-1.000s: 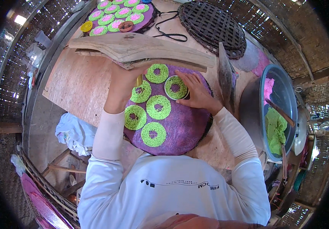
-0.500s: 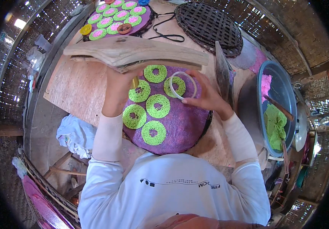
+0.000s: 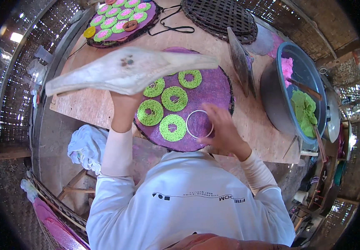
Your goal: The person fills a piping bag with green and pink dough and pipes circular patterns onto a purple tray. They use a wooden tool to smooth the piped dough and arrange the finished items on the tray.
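Note:
My left hand (image 3: 125, 100) is raised over the tray, wrapped round the underside of a wooden press (image 3: 130, 68) with two long handles. The press hides most of its fingers. My right hand (image 3: 224, 131) grips a thin white ring (image 3: 188, 130) by its right side, thumb and fingers bent round it. This ring rests on a bare patch of the purple cloth (image 3: 209, 91) covering the round tray. Left of it lies a green lacy noodle ring (image 3: 173, 128) with a hole in its middle. Several more green noodle rings (image 3: 174, 98) lie farther back, some partly covered by the press.
A deep grey-blue tub (image 3: 274, 104) at the right holds pink dough (image 3: 287, 68), green dough (image 3: 303, 106) and wooden sticks. Woven dark trays (image 3: 221, 18) sit at the back. Another tray of green-and-pink pieces (image 3: 125, 14) stands back left. Wooden tool (image 3: 239, 62) lies right of my tray.
My right hand has brought the white ring from around the far right noodle ring toward me, down to bare cloth. My left hand has shifted the press to the left and tilted it.

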